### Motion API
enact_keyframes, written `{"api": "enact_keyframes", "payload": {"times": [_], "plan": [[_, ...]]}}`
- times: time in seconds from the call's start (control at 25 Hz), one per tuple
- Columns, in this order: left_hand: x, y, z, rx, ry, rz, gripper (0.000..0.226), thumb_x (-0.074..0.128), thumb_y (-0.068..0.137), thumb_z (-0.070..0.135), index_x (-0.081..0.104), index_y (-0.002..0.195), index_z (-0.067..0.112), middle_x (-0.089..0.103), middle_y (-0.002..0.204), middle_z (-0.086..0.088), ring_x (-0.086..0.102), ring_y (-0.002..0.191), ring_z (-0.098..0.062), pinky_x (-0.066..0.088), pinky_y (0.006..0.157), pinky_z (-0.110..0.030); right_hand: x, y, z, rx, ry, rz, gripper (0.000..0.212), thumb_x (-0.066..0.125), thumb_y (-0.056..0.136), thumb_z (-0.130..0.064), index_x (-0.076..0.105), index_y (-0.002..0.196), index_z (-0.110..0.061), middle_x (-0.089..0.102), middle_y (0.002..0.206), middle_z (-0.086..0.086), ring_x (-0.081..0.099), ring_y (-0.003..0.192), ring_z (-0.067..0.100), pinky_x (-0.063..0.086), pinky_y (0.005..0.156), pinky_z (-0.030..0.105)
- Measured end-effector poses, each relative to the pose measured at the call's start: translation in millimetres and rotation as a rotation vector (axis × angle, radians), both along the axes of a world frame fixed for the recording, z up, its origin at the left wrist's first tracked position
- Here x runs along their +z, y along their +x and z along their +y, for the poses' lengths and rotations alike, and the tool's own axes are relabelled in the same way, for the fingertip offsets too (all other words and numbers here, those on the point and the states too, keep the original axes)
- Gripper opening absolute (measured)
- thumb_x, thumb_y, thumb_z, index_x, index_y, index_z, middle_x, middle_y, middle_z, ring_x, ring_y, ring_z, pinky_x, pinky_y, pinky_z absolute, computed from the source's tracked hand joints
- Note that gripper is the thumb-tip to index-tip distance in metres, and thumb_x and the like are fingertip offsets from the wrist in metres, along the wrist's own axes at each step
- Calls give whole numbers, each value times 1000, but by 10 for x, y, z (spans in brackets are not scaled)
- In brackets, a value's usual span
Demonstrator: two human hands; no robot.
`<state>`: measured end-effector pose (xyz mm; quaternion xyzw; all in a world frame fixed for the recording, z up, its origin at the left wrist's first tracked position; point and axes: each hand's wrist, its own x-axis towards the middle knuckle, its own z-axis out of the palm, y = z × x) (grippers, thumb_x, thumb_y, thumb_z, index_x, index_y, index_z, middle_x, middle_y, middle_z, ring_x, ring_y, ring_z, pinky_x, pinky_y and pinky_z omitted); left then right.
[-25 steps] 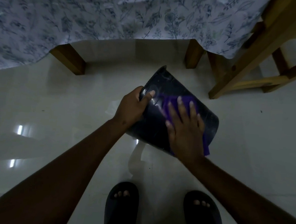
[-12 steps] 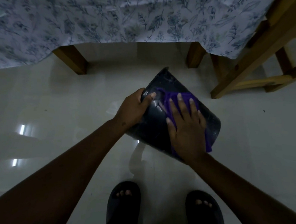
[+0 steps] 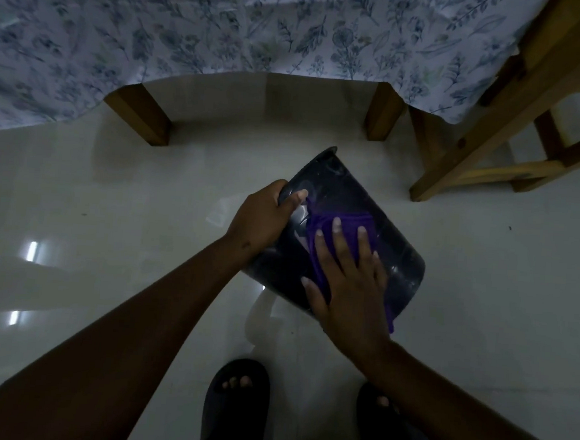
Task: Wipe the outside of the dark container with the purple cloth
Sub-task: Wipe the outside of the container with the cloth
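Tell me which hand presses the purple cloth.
The right hand, spread flat on the purple cloth; the left hand only grips the dark container.

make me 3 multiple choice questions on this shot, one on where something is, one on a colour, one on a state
1. Where does the purple cloth lie?
A. on the floor
B. pressed on the outside of the dark plastic container
C. draped on the table

2. What colour are the slippers on the person's feet?
A. white
B. red
C. dark

3. How is the container held?
A. tilted, gripped at its rim
B. upright, untouched
C. hung from the wooden chair

Answers:
1 B, the right hand lies flat on the cloth against the container's side.
2 C, both slippers look black against the pale glossy floor.
3 A, the left hand clasps the rim and the container leans over.
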<state>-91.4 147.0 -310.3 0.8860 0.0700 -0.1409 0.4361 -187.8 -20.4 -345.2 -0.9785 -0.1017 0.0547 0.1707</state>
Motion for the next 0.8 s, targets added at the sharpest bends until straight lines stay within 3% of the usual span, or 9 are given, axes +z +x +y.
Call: {"api": "enact_keyframes", "payload": {"times": [0.12, 0.2, 0.36, 0.4, 0.48, 0.56, 0.68, 0.8], "plan": [[2, -22, -62, 66, -60, 0, 36, 42, 99, 44, 57, 112, 14, 64, 88, 4, 59, 72, -4, 46, 50, -8, -25, 382, -136, 12, 2, -25, 63, 31, 96, -51, 10, 152, -31, 7, 163, -1, 3, 149, 27, 15, 114, 50], [-5, -27, -87, 101, -66, -6, 38, 42, 99, 44, 57, 113, 12, 65, 92, -2, 59, 69, -5, 44, 47, -1, -2, 720, -244, -58, 41, 57, 65, 31, 96, -54, 11, 152, -29, 11, 163, 1, 7, 149, 27, 18, 116, 52], [26, -101, -85, 105, -51, -5, 31, 42, 99, 41, 55, 111, 15, 61, 92, 1, 55, 70, 0, 43, 49, 2, 17, 850, -370, 6, 34, 214, 97, 48, 79, -72, -2, 152, -31, 1, 163, 8, 2, 149, 29, 15, 116, 54], [33, -125, -61, 99, -47, -6, 27, 42, 100, 40, 55, 108, 17, 60, 92, 3, 55, 70, 1, 42, 50, 2, 17, 800, -403, 47, 25, 219, 102, 53, 77, -71, -5, 151, -32, -4, 163, 8, 0, 149, 29, 14, 115, 52], [37, -180, -15, 83, -46, -1, 24, 42, 100, 38, 54, 108, 18, 60, 94, 4, 54, 74, 3, 42, 53, 3, -5, 686, -446, 92, 51, 159, 90, 52, 84, -58, -1, 152, -31, -3, 163, 6, -1, 149, 29, 15, 114, 53], [41, -219, -9, 66, -28, 3, 25, 42, 100, 38, 55, 107, 18, 61, 97, 3, 55, 76, 4, 44, 56, 1, -28, 571, -429, 41, 111, 46, 71, 44, 89, -40, 13, 152, -27, 11, 162, 5, 9, 149, 27, 22, 114, 55], [88, -240, -42, 107, -6, -10, 35, 45, 98, 40, 59, 104, 9, 66, 96, -5, 58, 75, -5, 44, 58, -9, -11, 577, -349, -76, 235, -12, 62, 46, 88, -20, 31, 148, -17, 33, 156, 7, 28, 144, 25, 30, 114, 51], [244, -206, 9, 74, 43, -67, 28, 54, 94, 42, 59, 94, 14, 65, 86, 3, 59, 74, -4, 45, 60, -14, 75, 741, -312, -197, 452, 24, 55, 46, 90, -18, 39, 144, -19, 55, 139, 8, 54, 124, 23, 44, 105, 44]]}}
